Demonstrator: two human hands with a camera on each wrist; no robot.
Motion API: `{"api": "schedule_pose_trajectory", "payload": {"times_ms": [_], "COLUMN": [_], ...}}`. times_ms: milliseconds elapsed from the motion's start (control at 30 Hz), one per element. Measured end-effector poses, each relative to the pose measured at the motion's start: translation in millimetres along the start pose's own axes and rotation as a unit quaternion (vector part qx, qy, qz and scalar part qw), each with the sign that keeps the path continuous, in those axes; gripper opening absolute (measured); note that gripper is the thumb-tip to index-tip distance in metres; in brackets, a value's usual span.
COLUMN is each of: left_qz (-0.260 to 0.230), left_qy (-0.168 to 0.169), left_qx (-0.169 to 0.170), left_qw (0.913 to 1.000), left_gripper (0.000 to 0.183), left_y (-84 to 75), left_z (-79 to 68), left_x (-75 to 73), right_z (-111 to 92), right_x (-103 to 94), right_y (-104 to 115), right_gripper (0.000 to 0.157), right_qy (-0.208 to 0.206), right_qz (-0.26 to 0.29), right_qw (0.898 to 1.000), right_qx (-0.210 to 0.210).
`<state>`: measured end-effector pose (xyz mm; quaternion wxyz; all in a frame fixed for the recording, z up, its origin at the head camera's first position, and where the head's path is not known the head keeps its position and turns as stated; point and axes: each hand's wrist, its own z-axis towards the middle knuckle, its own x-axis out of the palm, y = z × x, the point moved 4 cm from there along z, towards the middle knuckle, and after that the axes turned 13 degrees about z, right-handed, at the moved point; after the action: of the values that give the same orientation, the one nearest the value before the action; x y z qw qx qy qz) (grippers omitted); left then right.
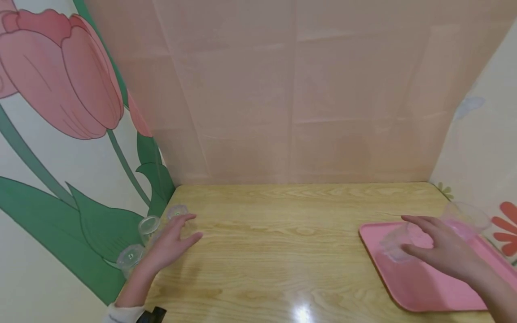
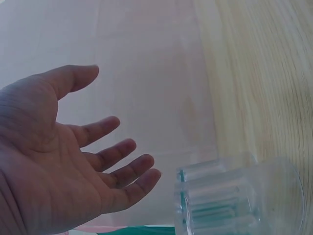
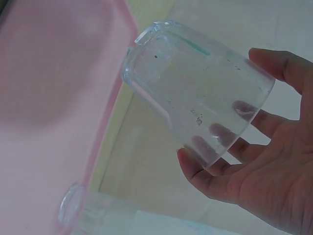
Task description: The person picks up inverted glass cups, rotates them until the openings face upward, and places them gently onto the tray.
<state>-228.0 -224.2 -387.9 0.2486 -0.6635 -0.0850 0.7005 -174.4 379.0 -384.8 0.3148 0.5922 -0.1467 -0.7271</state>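
Pinched at its rim by my right hand (image 1: pixel 448 251), a clear plastic cup (image 3: pixel 190 93) tilts above the pink tray (image 1: pixel 428 291). Some fingertips show through the cup's wall in the right wrist view. A second clear cup (image 1: pixel 470 220) stands at the tray's back right, beyond that hand. My left hand (image 1: pixel 171 244) hovers over the table's left side, fingers spread, thumb apart, nothing in its grasp. Beside and behind it stand clear cups, one nearer (image 1: pixel 131 255), one in the middle (image 1: pixel 149 224), and one farther back (image 1: pixel 177 210), partly covered by the fingers.
The wooden table (image 1: pixel 282 251) runs back to a pink sheet (image 1: pixel 291 112). On the left rises a wall panel (image 1: pixel 44 157) with painted tulips; a pale panel (image 1: pixel 488 148) with flowers closes the right side, close by the tray.
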Motion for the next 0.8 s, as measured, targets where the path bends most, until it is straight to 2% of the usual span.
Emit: {"api": "schedule_pose_trajectory", "payload": {"times_ms": [133, 267, 400, 567, 800], "left_qz": [0.028, 0.036, 0.051, 0.093, 0.111], "left_qy": [-0.016, -0.019, -0.033, -0.060, -0.050], "left_qx": [0.003, 0.000, 0.005, 0.008, -0.011], "left_qw": [0.9995, 0.9992, 0.9982, 0.9938, 0.9924], "left_gripper": [0.063, 0.065, 0.064, 0.060, 0.059], "left_y": [7.5, 13.8, 18.2, 25.6, 40.1], "left_z": [0.0, -0.7, -1.5, -2.4, -3.4], "left_x": [-1.3, -2.8, -4.6, -6.2, -5.6], "right_z": [-3, -6, -8, -11, -13], "right_x": [-3.5, -7.7, -11.6, -14.6, -22.2], "right_y": [-10, -18, -23, -33, -53], "right_gripper": [0.072, 0.072, 0.071, 0.069, 0.070], "right_qy": [0.002, 0.003, -0.007, -0.026, -0.021], "right_qz": [-0.011, -0.019, -0.024, -0.014, -0.031], "right_qw": [1.000, 0.999, 0.999, 0.999, 0.998], "right_qx": [0.015, 0.027, 0.023, 0.015, 0.051]}}
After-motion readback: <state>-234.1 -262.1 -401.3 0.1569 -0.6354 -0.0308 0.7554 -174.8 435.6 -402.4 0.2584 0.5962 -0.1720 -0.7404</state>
